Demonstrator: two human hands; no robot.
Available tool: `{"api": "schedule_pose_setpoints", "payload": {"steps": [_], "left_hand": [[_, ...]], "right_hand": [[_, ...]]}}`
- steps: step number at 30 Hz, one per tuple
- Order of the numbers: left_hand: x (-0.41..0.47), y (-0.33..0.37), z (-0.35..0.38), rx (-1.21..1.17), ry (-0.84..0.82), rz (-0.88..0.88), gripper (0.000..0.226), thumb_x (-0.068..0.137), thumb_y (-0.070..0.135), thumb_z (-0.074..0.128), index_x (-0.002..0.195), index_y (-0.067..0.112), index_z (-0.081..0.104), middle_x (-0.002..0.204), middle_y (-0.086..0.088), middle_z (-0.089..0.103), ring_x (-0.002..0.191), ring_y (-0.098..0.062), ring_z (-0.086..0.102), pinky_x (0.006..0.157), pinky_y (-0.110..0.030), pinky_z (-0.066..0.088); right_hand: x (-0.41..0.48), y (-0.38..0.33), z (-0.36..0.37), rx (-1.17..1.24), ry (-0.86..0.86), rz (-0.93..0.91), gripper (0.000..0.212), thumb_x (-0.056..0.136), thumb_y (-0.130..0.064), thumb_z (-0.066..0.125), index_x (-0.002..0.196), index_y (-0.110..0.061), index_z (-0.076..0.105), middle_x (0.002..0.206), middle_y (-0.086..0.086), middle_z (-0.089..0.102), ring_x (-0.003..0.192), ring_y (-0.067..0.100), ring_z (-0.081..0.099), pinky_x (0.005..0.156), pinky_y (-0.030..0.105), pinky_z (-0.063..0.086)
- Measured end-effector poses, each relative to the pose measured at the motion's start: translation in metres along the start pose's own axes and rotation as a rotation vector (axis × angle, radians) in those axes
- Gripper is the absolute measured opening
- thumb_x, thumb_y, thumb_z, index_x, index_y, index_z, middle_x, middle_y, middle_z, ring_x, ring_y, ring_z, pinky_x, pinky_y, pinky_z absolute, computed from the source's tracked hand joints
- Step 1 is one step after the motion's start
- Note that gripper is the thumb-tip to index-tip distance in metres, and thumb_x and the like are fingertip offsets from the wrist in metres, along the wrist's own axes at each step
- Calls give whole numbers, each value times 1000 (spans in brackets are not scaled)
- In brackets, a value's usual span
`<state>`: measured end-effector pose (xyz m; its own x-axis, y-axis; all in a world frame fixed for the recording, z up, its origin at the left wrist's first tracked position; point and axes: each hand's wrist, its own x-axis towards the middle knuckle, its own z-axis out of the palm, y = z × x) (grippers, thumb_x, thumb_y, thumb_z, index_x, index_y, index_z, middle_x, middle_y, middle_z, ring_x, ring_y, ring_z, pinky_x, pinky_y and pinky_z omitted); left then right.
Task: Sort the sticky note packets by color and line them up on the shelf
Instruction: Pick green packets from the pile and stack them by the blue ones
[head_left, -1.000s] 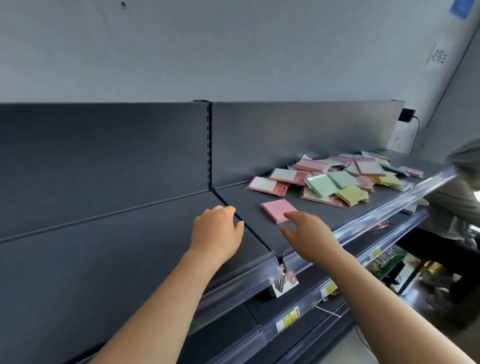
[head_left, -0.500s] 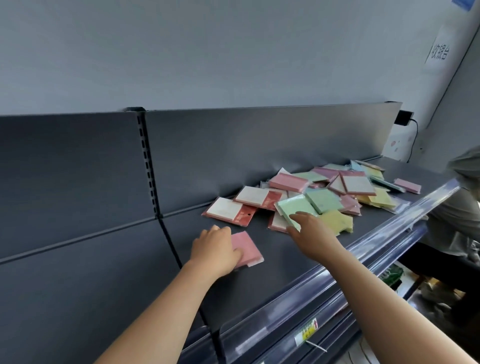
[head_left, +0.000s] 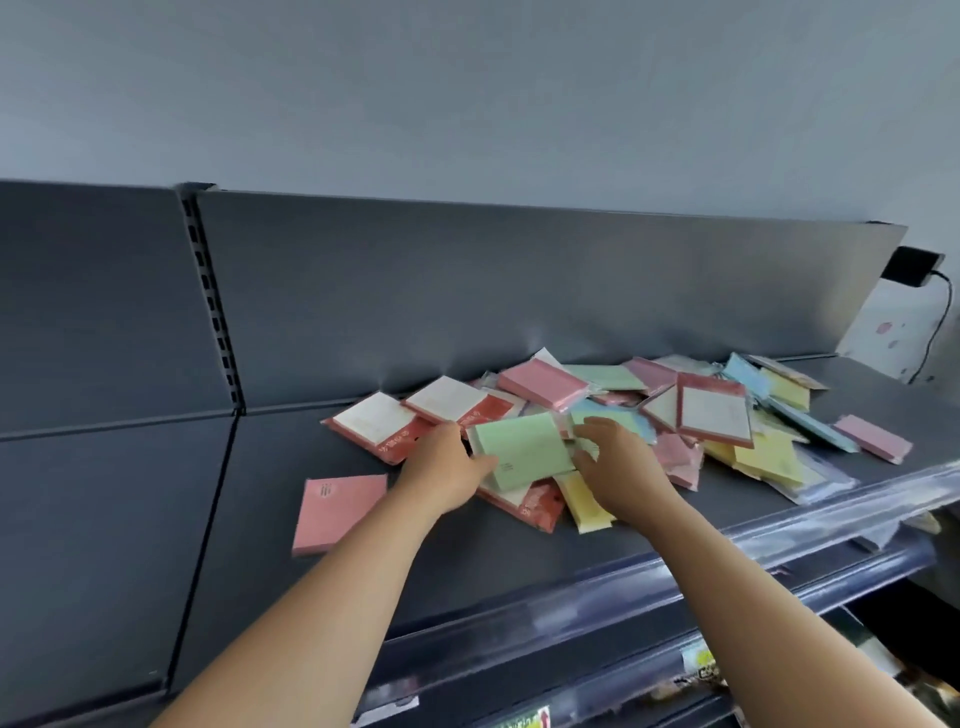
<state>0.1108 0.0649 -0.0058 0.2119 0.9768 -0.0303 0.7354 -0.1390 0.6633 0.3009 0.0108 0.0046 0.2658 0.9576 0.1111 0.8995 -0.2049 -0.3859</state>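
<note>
Left hand is no longer resting on the pink packet; it is now working at the left edge of a green packet. The pink packet is lying flat and alone toward the left end of the shelf, about midway between back panel and front edge, clear of the pile.

Right hand, reaching for the pile half a second ago, is now sitting at the green packet's right edge with its fingers curling over it. Left hand is pinching the opposite edge, thumb along the near side. So both hands are gripping the same green packet, which is resting on top of the pile's left front corner, over red and yellow packets. Whether it is lifting clear yet, cannot tell.

Judgement: pink is seeding the first colour group at the left, and green is being taken as the second. Sorting is only just starting; nearly all packets are still lying mixed in the pile, spreading toward the shelf's right end.

Risk: slick wrappers underneath are likely to slide toward the front edge as the green one is coming away.
</note>
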Motion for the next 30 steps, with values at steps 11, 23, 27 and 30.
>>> {"api": "schedule_pose_setpoints", "payload": {"steps": [11,23,27,30], "left_hand": [[5,27,23,-118,186,-132,60,76,26,81,123,11,47,114,-2,58,95,-21,54,76,-33,46],[-2,3,11,-321,312,-163,29,88,8,63,111,16,48,110,-1,59,94,-19,55,59,-26,41],[-3,-1,9,-381,336,-194,28,91,7,56,116,13,47,111,-4,60,94,-22,57,55,-27,43],[-5,-3,9,-439,323,-194,14,92,4,52,99,16,49,104,-5,63,95,-24,62,70,-42,56]], "right_hand": [[33,41,-6,6,-43,104,71,86,-42,63,147,-25,30,140,11,46,124,33,46,102,46,42],[42,25,-18,671,107,-19,44,93,-8,54,136,-19,48,124,2,59,104,21,60,83,43,56],[41,9,-18,849,89,-28,38,94,-8,54,130,-20,52,118,1,62,99,18,62,85,35,54],[38,-3,-5,865,22,-17,40,92,-7,56,131,-15,53,118,4,61,101,19,61,80,28,49]]}}
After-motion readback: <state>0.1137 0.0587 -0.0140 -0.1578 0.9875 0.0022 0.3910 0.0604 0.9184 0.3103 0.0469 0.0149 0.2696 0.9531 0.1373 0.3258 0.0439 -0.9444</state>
